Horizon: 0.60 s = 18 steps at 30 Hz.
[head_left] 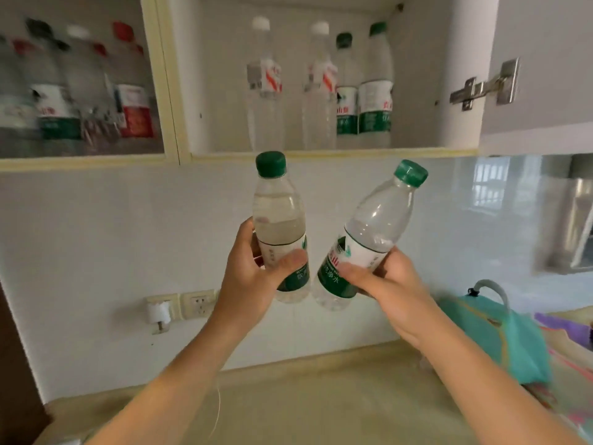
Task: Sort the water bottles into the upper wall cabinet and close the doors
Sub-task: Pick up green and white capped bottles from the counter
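A: Left hand [253, 271] is gripping a green-capped bottle [279, 226] round the label, thumb across the front, bottle standing near upright. Right hand [382, 277] is wrapping its fingers round a second bottle [362, 245], cap tilting toward 1 o'clock.

B: Risk?

A: The bottle bases are sitting just beside each other; lifting both together could be knocking them, loosening a grip. The right one, going in tilted, could be catching the shelf lip [333, 153] at 12 o'clock.

B: Inside the cabinet?

A: Four bottles [321, 88] are standing at the back, green caps toward 1 o'clock. A careless push could be toppling them. Free floor is lying toward 11 o'clock.

B: Arms?

A: Both forearms are reaching up from 6 o'clock, converging below the open compartment. The door [539, 59] is hanging open at 2 o'clock; the elbow could be clipping it.
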Each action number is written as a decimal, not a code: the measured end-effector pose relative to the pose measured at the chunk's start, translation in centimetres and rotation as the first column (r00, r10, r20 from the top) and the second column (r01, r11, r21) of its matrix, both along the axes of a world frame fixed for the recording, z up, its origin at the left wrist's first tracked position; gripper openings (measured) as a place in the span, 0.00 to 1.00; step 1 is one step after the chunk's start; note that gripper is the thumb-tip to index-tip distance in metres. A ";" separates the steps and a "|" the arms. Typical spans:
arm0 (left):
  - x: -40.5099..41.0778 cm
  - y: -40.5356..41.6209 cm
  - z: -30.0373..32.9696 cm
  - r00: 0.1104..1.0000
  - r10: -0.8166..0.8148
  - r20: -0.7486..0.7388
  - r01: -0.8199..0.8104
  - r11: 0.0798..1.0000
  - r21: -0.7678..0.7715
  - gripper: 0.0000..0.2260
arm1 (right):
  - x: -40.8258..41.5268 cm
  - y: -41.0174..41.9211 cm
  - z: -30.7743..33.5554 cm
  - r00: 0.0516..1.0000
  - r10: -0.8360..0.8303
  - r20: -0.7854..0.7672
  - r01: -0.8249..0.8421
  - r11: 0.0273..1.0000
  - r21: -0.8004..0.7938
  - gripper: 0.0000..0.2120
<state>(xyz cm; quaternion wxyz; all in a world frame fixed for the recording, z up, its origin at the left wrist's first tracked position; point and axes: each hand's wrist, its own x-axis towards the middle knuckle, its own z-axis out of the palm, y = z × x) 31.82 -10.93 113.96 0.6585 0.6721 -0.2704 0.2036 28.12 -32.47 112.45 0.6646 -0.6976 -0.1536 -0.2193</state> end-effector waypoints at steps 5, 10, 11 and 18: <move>-1.6 0.6 8.5 0.980 0.004 0.200 -0.002 1.000 -0.009 0.28 | -1.2 0.5 9.1 0.978 0.006 0.209 0.000 1.000 -0.027 0.24; -1.7 -0.3 15.0 0.940 0.088 0.329 -0.062 0.994 -0.089 0.28 | -1.6 0.2 16.1 0.909 -0.125 0.399 0.178 0.979 -0.099 0.25; -1.5 -0.4 16.2 0.933 0.107 0.343 -0.077 0.992 -0.098 0.27 | -1.4 -0.1 17.1 0.894 -0.157 0.421 0.220 0.970 -0.105 0.24; 2.3 -1.6 22.4 0.940 0.145 0.308 -0.147 0.989 -0.016 0.24 | 2.0 -4.1 22.0 0.823 -0.406 0.397 0.512 0.834 -0.207 0.26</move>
